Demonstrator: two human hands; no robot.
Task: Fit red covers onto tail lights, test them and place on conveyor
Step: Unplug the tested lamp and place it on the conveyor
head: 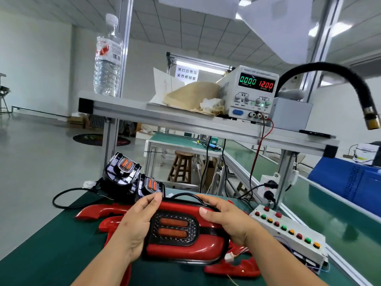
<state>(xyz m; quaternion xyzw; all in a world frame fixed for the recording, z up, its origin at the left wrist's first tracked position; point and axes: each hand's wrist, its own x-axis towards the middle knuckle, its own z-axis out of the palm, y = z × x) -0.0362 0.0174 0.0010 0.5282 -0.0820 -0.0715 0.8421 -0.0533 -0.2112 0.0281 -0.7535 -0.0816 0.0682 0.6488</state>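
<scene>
The left hand (136, 230) holds the left end of a glossy red-covered tail light (181, 234) with two orange oval lenses in a black studded panel. Its grip is curled round the edge. The right hand (228, 221) holds the right end the same way, with the thumb on the red face and the fingers over the top, hiding part of a looping black cable (185, 194). The light's underside is hidden, so I cannot tell whether it rests on the green tabletop (51, 244).

Loose red plastic covers (99, 211) lie beneath and beside it, partly covered by the light and forearms. Just behind, two uncovered black tail lights (123, 172) stand touching. To the right sits a white button box (288, 230) with red, green and yellow buttons, beside the green conveyor belt (340, 213). On the metal shelf (123, 109) above, a white power supply (253, 91) reads 0.000 and 12.00, and its small labels are blurred.
</scene>
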